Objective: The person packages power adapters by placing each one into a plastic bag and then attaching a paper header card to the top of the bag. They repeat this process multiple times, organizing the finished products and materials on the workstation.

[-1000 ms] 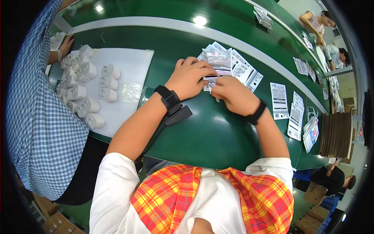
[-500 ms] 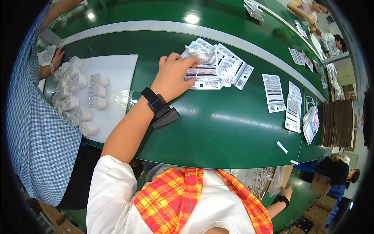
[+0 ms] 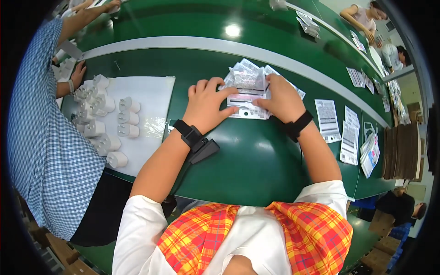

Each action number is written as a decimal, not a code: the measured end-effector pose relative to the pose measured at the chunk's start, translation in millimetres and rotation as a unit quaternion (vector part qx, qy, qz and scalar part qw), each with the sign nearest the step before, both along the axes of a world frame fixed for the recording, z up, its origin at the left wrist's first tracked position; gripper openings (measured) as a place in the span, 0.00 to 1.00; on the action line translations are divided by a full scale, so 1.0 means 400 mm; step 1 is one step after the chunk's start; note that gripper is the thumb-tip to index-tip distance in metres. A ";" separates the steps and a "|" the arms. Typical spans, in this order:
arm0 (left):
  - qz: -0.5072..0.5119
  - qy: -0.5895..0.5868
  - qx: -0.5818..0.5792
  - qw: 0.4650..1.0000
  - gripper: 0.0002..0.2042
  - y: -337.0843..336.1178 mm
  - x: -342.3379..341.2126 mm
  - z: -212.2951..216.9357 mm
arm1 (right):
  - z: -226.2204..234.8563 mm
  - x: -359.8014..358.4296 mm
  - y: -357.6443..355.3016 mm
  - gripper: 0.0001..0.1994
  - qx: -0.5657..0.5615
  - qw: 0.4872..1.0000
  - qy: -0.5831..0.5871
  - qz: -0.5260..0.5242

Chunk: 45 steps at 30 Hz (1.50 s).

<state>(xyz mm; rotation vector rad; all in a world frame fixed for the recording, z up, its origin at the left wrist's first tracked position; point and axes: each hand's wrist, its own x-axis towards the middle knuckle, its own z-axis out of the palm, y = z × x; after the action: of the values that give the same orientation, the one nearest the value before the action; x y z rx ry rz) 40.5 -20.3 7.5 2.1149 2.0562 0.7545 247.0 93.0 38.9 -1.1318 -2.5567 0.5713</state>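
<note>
Packets (image 3: 247,89) of clear plastic with printed paper inserts lie in a fanned stack on the green bench (image 3: 256,160), near its pale far strip. White sheet (image 3: 149,98) covers the bench to the left, carrying rows of white plug adapters (image 3: 103,121). Printed leaflets (image 3: 341,126) lie well apart to the right. Left hand (image 3: 206,105) rests on the stack's left edge, fingers bent, thumb pressing a packet; its grip is closed on the stack. Right hand (image 3: 282,96) clasps the right edge likewise. Both wrists wear black bands.
</note>
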 end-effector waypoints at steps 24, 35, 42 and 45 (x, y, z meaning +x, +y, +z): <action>-0.025 -0.069 -0.043 0.996 0.12 0.038 -0.052 -0.018 | 0.035 -0.087 -0.001 0.20 -0.025 0.972 0.011 0.235; -0.048 0.008 -0.102 0.994 0.21 0.036 -0.040 -0.010 | 0.017 -0.112 -0.035 0.12 -0.078 0.909 -0.181 0.368; -0.087 0.015 0.002 0.996 0.38 -0.002 -0.030 -0.044 | 0.081 0.038 -0.159 0.10 -0.034 0.921 -0.116 0.370; -0.080 0.087 0.014 0.993 0.35 -0.004 -0.027 -0.039 | 0.184 -0.016 -0.161 0.09 -0.092 0.888 -0.237 0.384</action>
<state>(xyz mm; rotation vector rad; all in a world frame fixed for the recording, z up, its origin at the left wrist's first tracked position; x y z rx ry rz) 29.9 -21.8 -8.2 2.4050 1.9320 0.5980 240.4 28.8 112.7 -0.2471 -3.4353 0.7920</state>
